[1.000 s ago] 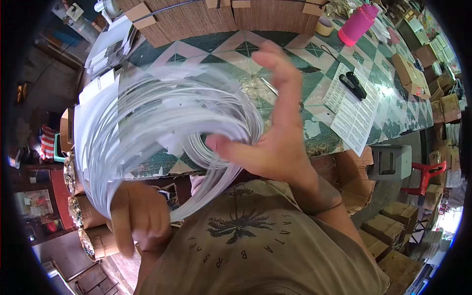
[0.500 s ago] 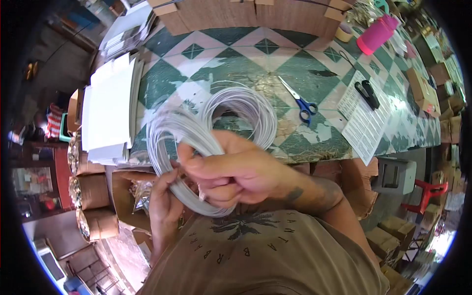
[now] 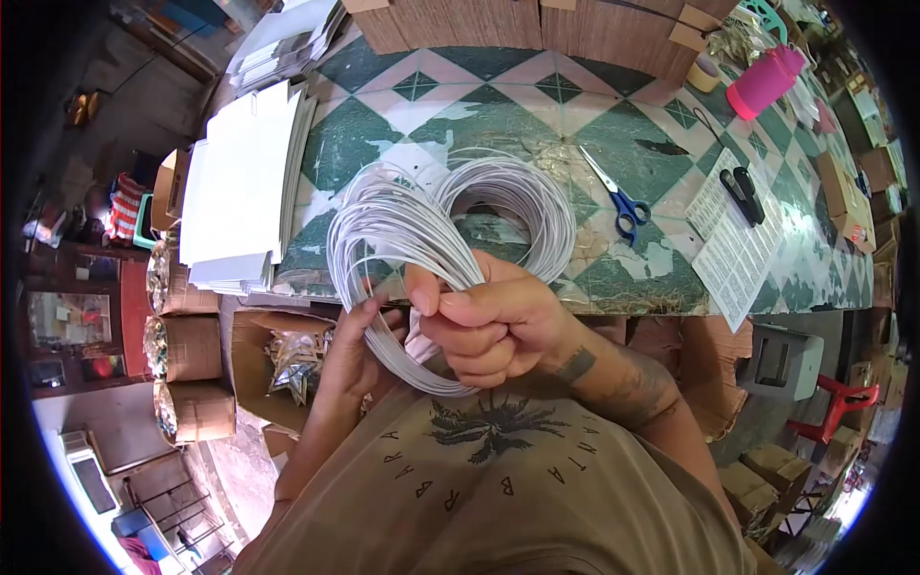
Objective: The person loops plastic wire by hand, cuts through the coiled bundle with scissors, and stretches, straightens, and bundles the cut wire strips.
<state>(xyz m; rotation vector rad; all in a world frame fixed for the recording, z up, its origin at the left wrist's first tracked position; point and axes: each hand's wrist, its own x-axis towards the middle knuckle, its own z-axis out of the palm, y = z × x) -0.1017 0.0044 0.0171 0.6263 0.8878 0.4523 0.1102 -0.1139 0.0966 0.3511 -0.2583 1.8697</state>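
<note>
A coil of thin white wire (image 3: 398, 225) is held up in front of my shirt, over the near table edge. My right hand (image 3: 494, 326) is wrapped round the bundle on its right side, thumb and fingers closed. On the lower left of the loop, my left hand (image 3: 355, 350) grips the strands, its fingers partly hidden behind them. Just beyond lies a second coil of white wire (image 3: 546, 216) on the table. Blue-handled scissors (image 3: 623, 211) rest to its right, with the blades slightly apart.
The green and pink patterned table (image 3: 450, 115) carries a stack of white sheets (image 3: 240, 182) at left. At right lie printed sheets (image 3: 743, 244), a black stapler-like tool (image 3: 743, 196) and a pink bottle (image 3: 767, 81). An open carton (image 3: 254, 369) stands below the table edge.
Both hands and the held coil appear a little further right and higher. My right hand has turned, with its fingers closed more compactly round the bundle. The whole view has shifted slightly.
</note>
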